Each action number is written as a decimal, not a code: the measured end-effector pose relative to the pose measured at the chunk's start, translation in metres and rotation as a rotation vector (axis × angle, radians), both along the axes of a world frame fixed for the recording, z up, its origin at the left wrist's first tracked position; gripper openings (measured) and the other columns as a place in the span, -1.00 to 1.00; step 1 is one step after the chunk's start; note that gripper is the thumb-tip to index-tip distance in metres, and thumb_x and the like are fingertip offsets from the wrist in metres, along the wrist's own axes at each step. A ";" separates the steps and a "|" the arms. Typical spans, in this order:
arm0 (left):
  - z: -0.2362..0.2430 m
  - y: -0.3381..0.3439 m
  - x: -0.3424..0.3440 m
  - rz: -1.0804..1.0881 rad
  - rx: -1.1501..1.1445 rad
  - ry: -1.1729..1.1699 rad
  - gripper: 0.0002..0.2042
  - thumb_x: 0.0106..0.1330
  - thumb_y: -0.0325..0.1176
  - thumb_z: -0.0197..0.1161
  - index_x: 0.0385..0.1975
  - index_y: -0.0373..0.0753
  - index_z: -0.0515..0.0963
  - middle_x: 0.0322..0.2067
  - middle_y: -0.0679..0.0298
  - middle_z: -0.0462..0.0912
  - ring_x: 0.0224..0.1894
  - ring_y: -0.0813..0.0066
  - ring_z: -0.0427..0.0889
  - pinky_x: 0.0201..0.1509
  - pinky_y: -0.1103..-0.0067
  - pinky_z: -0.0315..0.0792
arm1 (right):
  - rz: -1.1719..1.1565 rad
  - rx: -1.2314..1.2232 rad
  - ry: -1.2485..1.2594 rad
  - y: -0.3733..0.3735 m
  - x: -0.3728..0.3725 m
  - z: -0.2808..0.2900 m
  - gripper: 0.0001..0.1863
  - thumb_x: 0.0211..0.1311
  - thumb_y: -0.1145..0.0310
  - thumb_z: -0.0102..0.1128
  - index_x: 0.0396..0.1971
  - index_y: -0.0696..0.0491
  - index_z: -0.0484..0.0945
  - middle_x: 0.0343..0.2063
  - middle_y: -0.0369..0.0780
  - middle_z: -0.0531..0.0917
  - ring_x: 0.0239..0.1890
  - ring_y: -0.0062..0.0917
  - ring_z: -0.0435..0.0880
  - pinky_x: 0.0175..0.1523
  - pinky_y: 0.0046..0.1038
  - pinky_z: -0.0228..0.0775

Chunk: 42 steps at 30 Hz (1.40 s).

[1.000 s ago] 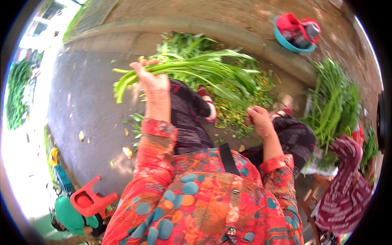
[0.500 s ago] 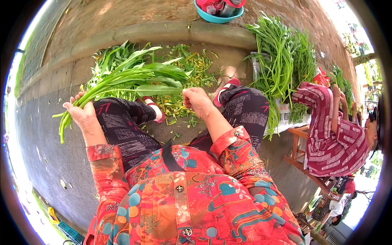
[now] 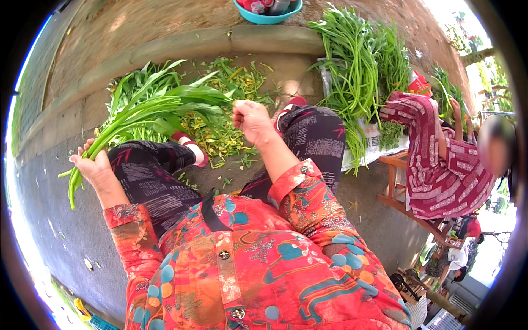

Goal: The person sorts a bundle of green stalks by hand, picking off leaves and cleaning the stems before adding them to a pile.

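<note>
A bunch of water spinach [image 3: 146,113], with long pale stems and narrow green leaves, lies across my left hand [image 3: 94,165]. My fingers and thumb are wrapped round its stems, and the cut ends stick out below the hand. My right hand [image 3: 254,123] is closed in a pinch at the leafy end, where a leaf tip meets the fingers; the exact grip is partly hidden. Beneath the bunch, a loose heap of greens [image 3: 135,88] lies on the ground. Beside it are scattered green and yellowed leaves [image 3: 236,82], in front of my shoes.
A large pile of long-stemmed greens [image 3: 352,66] rests on sheeting at the right. Past it, a person in a maroon patterned garment [image 3: 440,165] sits on a wooden bench [image 3: 393,176]. A low kerb [image 3: 181,47] runs behind the heaps, with a blue basin [image 3: 269,16] beyond.
The whole view has shifted, so the scene sits further left. My left hand still holds the bunch, and my right hand stays pinched at its leafy end.
</note>
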<state>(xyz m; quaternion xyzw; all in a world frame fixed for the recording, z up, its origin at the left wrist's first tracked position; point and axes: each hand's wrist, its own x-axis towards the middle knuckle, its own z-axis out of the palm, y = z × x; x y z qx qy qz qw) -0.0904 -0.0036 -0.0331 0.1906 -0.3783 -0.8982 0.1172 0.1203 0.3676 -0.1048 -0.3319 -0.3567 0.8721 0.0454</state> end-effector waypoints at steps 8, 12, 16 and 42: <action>0.000 0.011 0.008 0.055 0.041 -0.019 -0.58 0.43 0.08 -0.20 -0.33 -0.22 0.27 -0.51 0.20 0.38 -0.42 0.23 0.45 -0.09 0.18 0.44 | 0.146 0.167 0.041 -0.006 -0.002 0.014 -0.80 0.20 0.48 0.11 -0.17 0.15 0.51 -0.37 -0.23 0.63 -0.42 -0.61 0.56 -0.30 -0.57 0.45; 0.000 0.018 0.002 0.067 0.114 -0.028 -0.57 0.41 0.11 -0.15 -0.42 -0.18 0.29 -0.52 0.26 0.35 -0.47 0.33 0.41 -0.25 0.37 0.45 | 0.152 0.291 0.116 -0.003 0.004 0.018 -0.88 0.08 0.56 0.07 -0.39 0.15 0.58 -0.47 -0.26 0.60 -0.50 -0.65 0.47 -0.38 -0.62 0.29; 0.019 0.052 0.020 0.112 0.129 -0.050 -0.59 0.40 0.11 -0.12 -0.42 -0.17 0.27 -0.52 0.28 0.33 -0.48 0.39 0.38 -0.35 0.48 0.43 | 0.229 0.567 0.045 -0.004 0.005 0.013 -0.82 0.00 0.61 -0.04 -0.51 0.16 0.59 -0.61 -0.32 0.54 -0.52 -0.67 0.47 -0.40 -0.62 0.29; 0.025 0.118 0.058 0.021 0.214 -0.144 -0.65 0.34 0.03 0.08 -0.32 -0.17 0.30 -0.47 0.31 0.31 -0.48 0.48 0.36 -0.31 0.49 0.45 | 0.156 1.225 0.326 -0.069 -0.019 0.056 -0.78 -0.01 0.50 0.32 -0.29 0.09 0.59 -0.47 -0.29 0.52 -0.52 -0.60 0.48 -0.38 -0.56 0.35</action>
